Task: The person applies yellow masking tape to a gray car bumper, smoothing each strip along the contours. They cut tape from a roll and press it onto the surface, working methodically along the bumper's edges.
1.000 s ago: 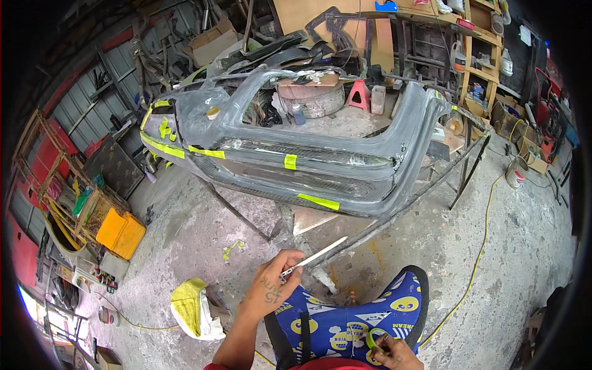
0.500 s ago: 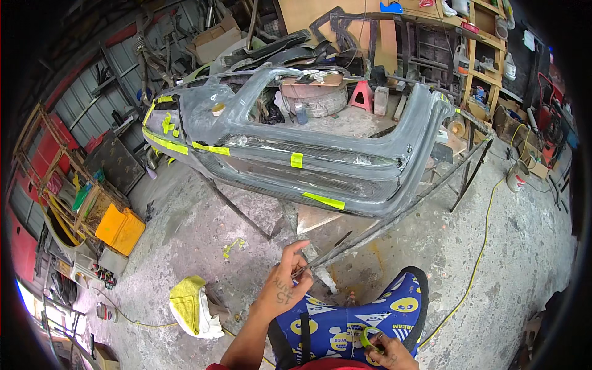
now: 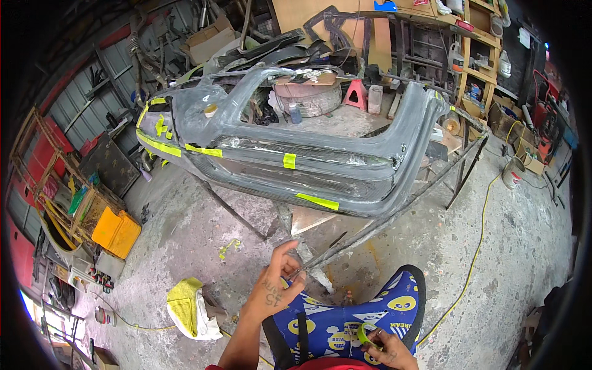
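Note:
My left hand is raised over the floor in front of me. Its fingers are half curled and apart from the thumb, and I see nothing held in it. Low at the front, my right hand grips a roll of yellow-green masking tape above my blue patterned legwear. Ahead lies a grey car body panel with a large window opening, resting on a metal stand. Strips of yellow-green tape are stuck along it. A small round container sits on its left part.
A white and yellow cloth is at the left, near a scrap of tape on the floor. An orange container stands further left. Along the right floor runs a yellow cable. Behind the panel is a pink stool.
The whole view has shifted slightly, so the panel sits a little further left. My left hand keeps its half-curled pose, and my right hand still has the tape roll.

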`<action>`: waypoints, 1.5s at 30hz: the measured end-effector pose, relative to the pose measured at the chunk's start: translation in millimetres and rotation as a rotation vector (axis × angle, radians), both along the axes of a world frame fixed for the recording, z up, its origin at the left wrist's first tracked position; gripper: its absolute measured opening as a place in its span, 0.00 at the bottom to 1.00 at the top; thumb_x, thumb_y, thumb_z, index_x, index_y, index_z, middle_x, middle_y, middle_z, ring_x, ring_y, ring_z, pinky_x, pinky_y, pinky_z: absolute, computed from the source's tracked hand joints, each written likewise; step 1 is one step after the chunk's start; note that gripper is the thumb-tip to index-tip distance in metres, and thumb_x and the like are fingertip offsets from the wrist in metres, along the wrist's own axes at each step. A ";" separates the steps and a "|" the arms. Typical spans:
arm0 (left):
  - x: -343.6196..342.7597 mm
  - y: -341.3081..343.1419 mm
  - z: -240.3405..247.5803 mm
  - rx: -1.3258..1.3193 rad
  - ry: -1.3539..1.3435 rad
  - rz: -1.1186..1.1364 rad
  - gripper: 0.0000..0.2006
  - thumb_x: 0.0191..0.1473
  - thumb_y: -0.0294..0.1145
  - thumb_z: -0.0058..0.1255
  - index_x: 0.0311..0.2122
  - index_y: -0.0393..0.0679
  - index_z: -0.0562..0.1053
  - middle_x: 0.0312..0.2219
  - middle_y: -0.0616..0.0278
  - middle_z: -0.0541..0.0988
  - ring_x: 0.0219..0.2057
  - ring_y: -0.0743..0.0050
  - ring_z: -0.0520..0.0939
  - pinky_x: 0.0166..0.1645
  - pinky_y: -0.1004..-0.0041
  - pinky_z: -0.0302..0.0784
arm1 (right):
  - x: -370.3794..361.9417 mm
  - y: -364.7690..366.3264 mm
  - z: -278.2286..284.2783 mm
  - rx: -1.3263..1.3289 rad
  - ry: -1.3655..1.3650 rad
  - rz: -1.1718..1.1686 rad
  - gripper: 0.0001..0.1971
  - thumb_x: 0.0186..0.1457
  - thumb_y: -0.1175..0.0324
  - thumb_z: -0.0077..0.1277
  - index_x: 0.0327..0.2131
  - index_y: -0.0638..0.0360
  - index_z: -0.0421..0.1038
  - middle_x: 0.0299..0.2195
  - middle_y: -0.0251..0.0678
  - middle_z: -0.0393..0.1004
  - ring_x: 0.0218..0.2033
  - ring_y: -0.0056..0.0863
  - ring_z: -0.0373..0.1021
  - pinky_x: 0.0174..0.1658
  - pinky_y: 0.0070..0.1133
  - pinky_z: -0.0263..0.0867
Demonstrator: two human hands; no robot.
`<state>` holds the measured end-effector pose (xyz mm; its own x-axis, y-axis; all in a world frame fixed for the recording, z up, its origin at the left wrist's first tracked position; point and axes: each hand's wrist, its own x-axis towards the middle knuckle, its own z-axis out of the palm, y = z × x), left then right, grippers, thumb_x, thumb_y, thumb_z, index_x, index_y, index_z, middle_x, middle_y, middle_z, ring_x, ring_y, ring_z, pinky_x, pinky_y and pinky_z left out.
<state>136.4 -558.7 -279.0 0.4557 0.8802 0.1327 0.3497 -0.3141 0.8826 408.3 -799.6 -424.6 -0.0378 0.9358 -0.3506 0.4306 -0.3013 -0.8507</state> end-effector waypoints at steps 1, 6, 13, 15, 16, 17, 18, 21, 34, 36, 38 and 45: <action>-2.8 -1.1 2.1 -0.008 -0.002 -0.013 0.37 0.58 0.23 0.60 0.70 0.46 0.57 0.36 0.60 0.78 0.35 0.72 0.78 0.40 0.69 0.76 | 0.8 -0.5 -3.4 0.051 0.154 -0.032 0.16 0.57 0.69 0.64 0.45 0.66 0.73 0.32 0.47 0.83 0.36 0.36 0.83 0.44 0.29 0.77; -35.1 -22.7 28.9 0.463 -0.125 0.264 0.27 0.52 0.27 0.64 0.57 0.37 0.72 0.41 0.56 0.78 0.41 0.68 0.78 0.48 0.67 0.75 | -5.3 18.9 61.9 0.178 0.658 -0.120 0.17 0.63 0.80 0.54 0.54 0.67 0.63 0.44 0.51 0.83 0.47 0.34 0.81 0.51 0.30 0.75; 21.8 -75.7 20.6 0.274 -0.284 -0.125 0.15 0.46 0.18 0.71 0.41 0.39 0.81 0.38 0.54 0.85 0.38 0.62 0.88 0.42 0.70 0.82 | -19.8 46.6 78.9 0.518 0.673 -0.113 0.20 0.63 0.82 0.57 0.54 0.66 0.61 0.46 0.58 0.82 0.49 0.42 0.81 0.50 0.30 0.77; 44.0 -80.6 12.6 0.208 -0.250 -0.170 0.16 0.46 0.17 0.72 0.41 0.39 0.81 0.40 0.54 0.85 0.40 0.62 0.88 0.44 0.69 0.84 | -22.1 58.5 85.1 0.593 0.552 -0.095 0.19 0.63 0.81 0.59 0.53 0.67 0.62 0.45 0.55 0.83 0.48 0.39 0.82 0.49 0.29 0.77; 54.8 -82.6 9.9 0.189 -0.286 -0.192 0.15 0.46 0.14 0.69 0.40 0.39 0.81 0.40 0.53 0.85 0.39 0.62 0.88 0.44 0.68 0.84 | -23.2 59.7 87.3 0.669 0.425 -0.075 0.18 0.63 0.80 0.60 0.52 0.67 0.63 0.43 0.53 0.84 0.47 0.36 0.83 0.49 0.27 0.77; 60.2 -82.8 7.8 0.170 -0.321 -0.212 0.14 0.47 0.11 0.67 0.39 0.38 0.80 0.40 0.52 0.85 0.39 0.62 0.87 0.45 0.67 0.84 | -25.7 56.9 89.0 0.589 0.363 -0.145 0.17 0.61 0.76 0.64 0.49 0.68 0.67 0.41 0.48 0.86 0.44 0.31 0.84 0.48 0.25 0.77; 61.3 -81.7 5.8 0.169 -0.319 -0.212 0.14 0.47 0.11 0.67 0.39 0.38 0.80 0.40 0.52 0.85 0.39 0.62 0.87 0.45 0.67 0.84 | -25.1 55.9 90.4 0.587 0.366 -0.146 0.17 0.61 0.76 0.64 0.49 0.68 0.67 0.41 0.48 0.86 0.44 0.31 0.84 0.48 0.25 0.77; 62.1 -78.7 -1.6 0.218 -0.253 -0.280 0.14 0.50 0.15 0.68 0.42 0.39 0.80 0.42 0.55 0.85 0.43 0.62 0.87 0.47 0.67 0.85 | -20.6 61.2 90.4 0.527 0.302 -0.114 0.18 0.59 0.76 0.65 0.50 0.64 0.70 0.42 0.45 0.86 0.44 0.36 0.84 0.48 0.29 0.76; 68.3 -74.2 -19.1 0.363 -0.243 -0.232 0.13 0.50 0.14 0.67 0.41 0.37 0.80 0.42 0.56 0.85 0.43 0.60 0.88 0.46 0.66 0.85 | -20.8 74.2 80.5 0.828 0.134 -0.102 0.22 0.53 0.79 0.68 0.50 0.67 0.72 0.38 0.47 0.82 0.34 0.47 0.80 0.39 0.35 0.76; 70.8 -74.1 -19.0 0.399 -0.218 -0.217 0.13 0.50 0.15 0.67 0.41 0.37 0.81 0.42 0.57 0.86 0.43 0.59 0.88 0.46 0.66 0.86 | -20.7 75.9 80.7 0.834 0.113 -0.125 0.21 0.53 0.80 0.68 0.50 0.67 0.72 0.36 0.47 0.82 0.33 0.46 0.80 0.37 0.34 0.76; 70.3 -72.4 -23.0 0.400 -0.223 -0.214 0.13 0.50 0.15 0.67 0.41 0.37 0.81 0.42 0.57 0.86 0.43 0.59 0.88 0.47 0.66 0.86 | -19.9 79.4 85.4 0.867 0.004 -0.120 0.21 0.52 0.76 0.71 0.45 0.65 0.71 0.33 0.46 0.82 0.30 0.38 0.81 0.34 0.29 0.75; 74.7 -72.8 -26.4 0.467 -0.214 -0.160 0.13 0.50 0.15 0.68 0.42 0.37 0.81 0.42 0.57 0.86 0.43 0.59 0.87 0.47 0.66 0.86 | -26.7 83.9 78.1 0.881 0.041 -0.166 0.19 0.52 0.77 0.70 0.44 0.64 0.71 0.32 0.45 0.82 0.30 0.38 0.81 0.33 0.28 0.74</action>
